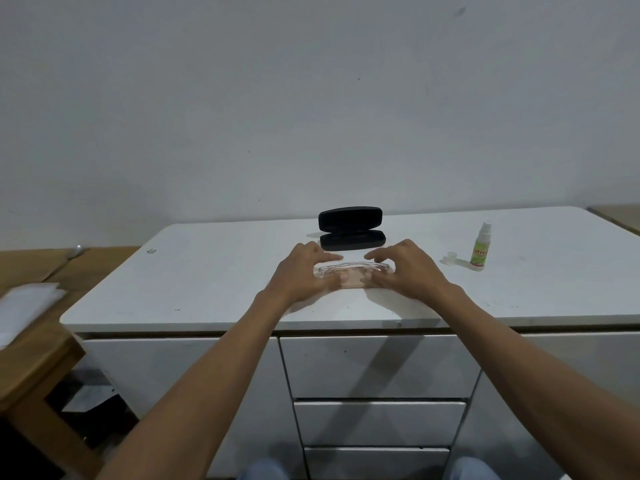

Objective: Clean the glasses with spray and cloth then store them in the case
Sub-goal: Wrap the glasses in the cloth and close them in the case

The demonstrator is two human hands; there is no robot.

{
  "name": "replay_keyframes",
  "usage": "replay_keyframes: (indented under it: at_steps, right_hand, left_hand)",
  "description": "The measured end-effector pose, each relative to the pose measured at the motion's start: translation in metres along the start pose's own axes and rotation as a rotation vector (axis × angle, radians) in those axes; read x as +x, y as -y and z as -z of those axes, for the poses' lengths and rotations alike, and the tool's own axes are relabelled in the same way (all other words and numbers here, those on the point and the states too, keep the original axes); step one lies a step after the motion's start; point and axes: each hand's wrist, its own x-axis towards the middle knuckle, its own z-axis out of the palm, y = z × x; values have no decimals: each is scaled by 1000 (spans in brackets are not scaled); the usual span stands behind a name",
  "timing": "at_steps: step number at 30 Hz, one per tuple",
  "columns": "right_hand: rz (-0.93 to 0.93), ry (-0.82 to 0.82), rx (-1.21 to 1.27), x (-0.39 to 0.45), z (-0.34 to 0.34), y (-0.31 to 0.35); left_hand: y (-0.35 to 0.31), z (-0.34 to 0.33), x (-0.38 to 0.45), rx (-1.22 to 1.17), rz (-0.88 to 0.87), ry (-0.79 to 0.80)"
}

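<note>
From the head camera, a person sits in front of a white cabinet top (207, 289) with white drawers (377, 365) under it. Both bare arms reach forward over the top. The left hand (301, 277) and the right hand (407, 270) meet at a pair of clear, transparent plastic glasses (349, 268), which lies low over the surface between them. The left hand's curled fingers and thumb grasp the left end of the frame, and the right hand's curled fingers and thumb grasp the right end. I cannot tell if the glasses touch the top or are lifted a little.

Just behind the hands stands a black hard oval glasses case (351, 228), open, with its lid upright toward the white wall (311, 98). To the right, well apart from the hands, a small green spray bottle with a white nozzle (480, 249) stands upright, and its small clear cap (451, 257) lies just beside it. At the left edge there is a wooden table (38, 341) with blurred white paper (24, 306) on it.
</note>
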Motion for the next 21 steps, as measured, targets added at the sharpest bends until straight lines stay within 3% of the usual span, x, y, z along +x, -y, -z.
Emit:
replay_keyframes:
  at_steps: [11, 21]
  right_hand:
    - [2, 151, -12, 4, 6, -8]
    - [89, 91, -58, 2, 2, -11]
  left_hand:
    - [-1, 5, 3, 59, -8, 109]
    - [5, 1, 1, 97, -86, 107]
